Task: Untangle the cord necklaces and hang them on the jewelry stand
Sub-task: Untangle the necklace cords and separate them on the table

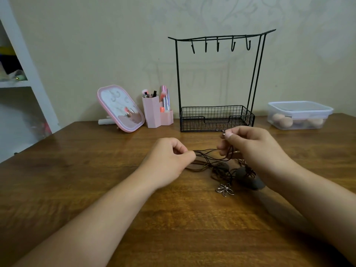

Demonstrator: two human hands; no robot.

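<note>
Reaching in from the bottom corners of the frame, two bare forearms cross the brown wooden table (77, 170) toward its centre. Just right of centre lies a tangle of dark cord necklaces (215, 166), bunched on the tabletop, and at its nearest edge a silver flower pendant (225, 189) rests flat on the wood. Beside it, dark rounded pendant stones sit partly tucked under the right wrist, too blurred to read well. Left hand (169, 160), centre frame: fingers curled, thumb and forefinger pinching several cord strands at the left end of the tangle. Right hand (254, 149), a touch higher and to the right: thumb and forefinger pinch a small bead-like cord end, raised above the table, while the lower fingers curl around more strands. Cords stretch taut between the two hands. Beyond them, at upper centre, the black wire jewelry stand (217, 118) waits against the wall, basket base below, five hooks along its top bar, all bare. To its left stands a pink organiser (154, 114) stuffed with brushes and tubes, then a tilted pink-framed mirror (120, 107). Far right, a clear lidded container (299, 114) holds rounded beige sponges. Upper left edge, a white shelf unit (25, 74).
</note>
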